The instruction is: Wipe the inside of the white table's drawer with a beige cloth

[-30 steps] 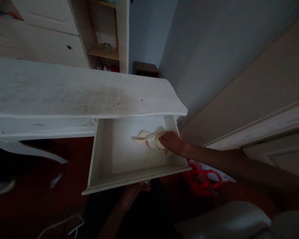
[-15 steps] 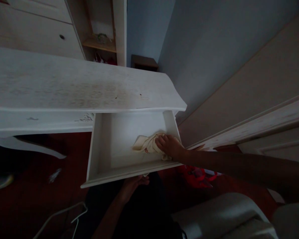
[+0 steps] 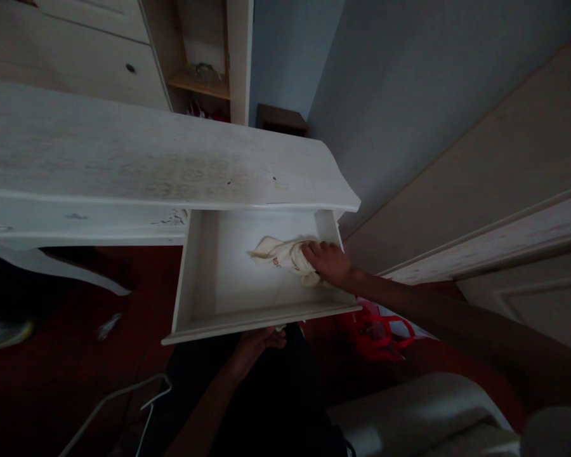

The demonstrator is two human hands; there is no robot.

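Observation:
The white drawer (image 3: pixel 204 324) is pulled out from the white table (image 3: pixel 276 155). Inside it, toward the right side, lies a bunched cream cloth (image 3: pixel 276 249) with small red lettering. My right hand (image 3: pixel 328 261) has its fingers wrapped around the cloth's right end; the left end spreads over the drawer bottom. Below the drawer front, my left hand (image 3: pixel 257 346) is closed with its fingertips at a small pale drawer handle (image 3: pixel 280 327), mostly hidden by the fingers and the front edge.
A red bag (image 3: pixel 380 336) rests on the dark red floor to the right. White curved furniture (image 3: pixel 423 406) stands at the lower right. A pale bent tube (image 3: pixel 118 387) is at lower left, and a shoe (image 3: pixel 4 335) at far left. A wall (image 3: pixel 409 76) rises beyond the table.
The cloth's right part and my right hand have shifted slightly up and away from the drawer front. My left hand stays at the drawer front. The view has moved a little.

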